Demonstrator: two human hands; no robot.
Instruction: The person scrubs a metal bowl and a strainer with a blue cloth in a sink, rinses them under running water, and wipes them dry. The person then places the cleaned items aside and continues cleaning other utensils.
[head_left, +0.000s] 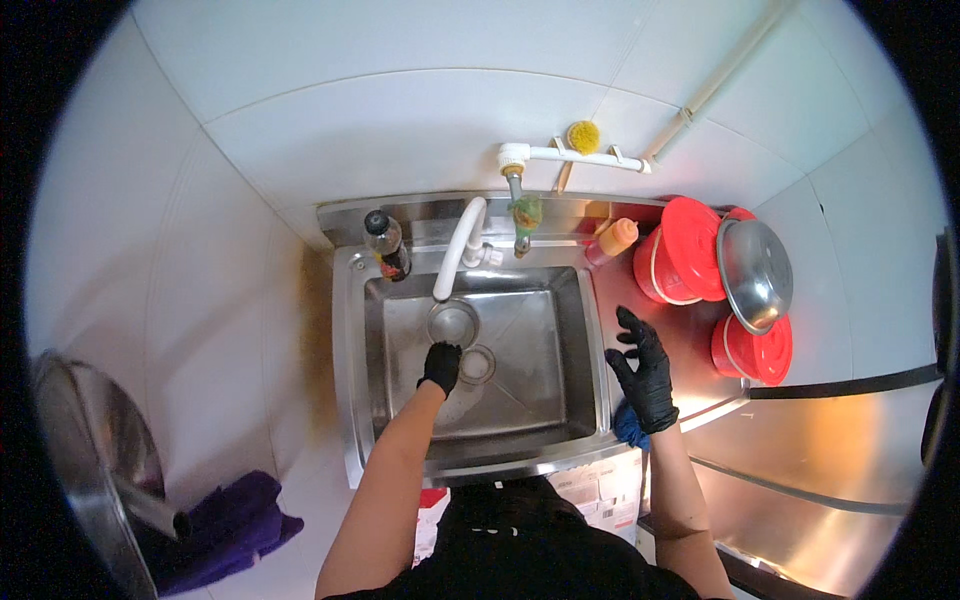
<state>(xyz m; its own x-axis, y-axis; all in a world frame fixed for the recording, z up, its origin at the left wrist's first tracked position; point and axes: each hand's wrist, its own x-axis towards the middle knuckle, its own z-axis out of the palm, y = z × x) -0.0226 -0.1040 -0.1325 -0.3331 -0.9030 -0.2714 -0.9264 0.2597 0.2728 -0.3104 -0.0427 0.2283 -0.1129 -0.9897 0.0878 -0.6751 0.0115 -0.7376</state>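
A stainless steel sink (517, 330) lies before me. Under the tip of the white faucet (454, 262), a small round bowl (453, 322) is in the basin. My left hand (442, 365), in a black glove, grips the near rim of this bowl, with the fingertips partly hidden. Just right of that hand is a round drain (477, 365) in the basin floor. My right hand (642, 371), also gloved in black, hovers over the counter right of the basin. Its fingers are apart and nothing is in them. Below its wrist lies a blue scrubber or cloth (630, 426).
A dark-liquid bottle (388, 247) stands at the sink's back left. Behind the right counter are a squeeze bottle (613, 240), red lidded buckets (667, 262) and a tilted metal basin (756, 277). A yellow brush (583, 138) hangs at the white pipe (585, 156). Purple cloth (232, 525) hangs at left.
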